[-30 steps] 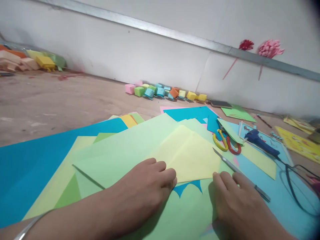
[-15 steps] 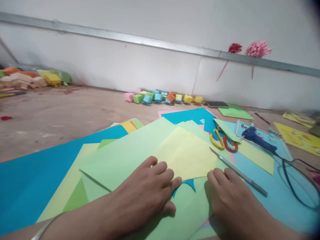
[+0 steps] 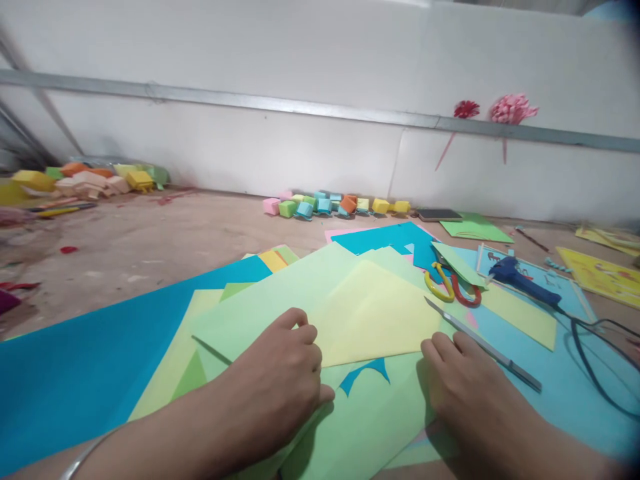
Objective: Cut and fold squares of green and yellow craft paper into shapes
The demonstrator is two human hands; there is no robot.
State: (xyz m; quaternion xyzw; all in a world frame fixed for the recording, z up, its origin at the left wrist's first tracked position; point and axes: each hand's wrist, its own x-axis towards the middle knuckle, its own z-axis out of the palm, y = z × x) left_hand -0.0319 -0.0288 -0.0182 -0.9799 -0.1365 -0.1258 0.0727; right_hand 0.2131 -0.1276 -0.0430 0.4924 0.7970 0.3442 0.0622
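Note:
A pale yellow paper sheet [image 3: 380, 313] is folded over on top of green paper [image 3: 370, 420], its straight near edge running between my hands. Curled fingers of my left hand [image 3: 285, 373] press on the left end of that edge, the thumb sticking out to the right; the fingertips are partly hidden. My right hand [image 3: 460, 373] is closed at the right end of the same edge, fingers bent down on the sheet. Between the hands, a small blue curved paper scrap [image 3: 367, 375] lies just below the fold.
A craft knife [image 3: 493, 350] lies right of the yellow paper. Beyond are scissors [image 3: 453, 287] with yellow and red handles and a blue glue gun [image 3: 523, 280] with a black cord. Small paper boxes [image 3: 325, 204] line the wall. A large blue sheet [image 3: 100, 347] spreads left.
My left hand has slid left along the folded edge, uncovering more of the blue scrap. My right hand stays at the right end. The view has tilted up slightly.

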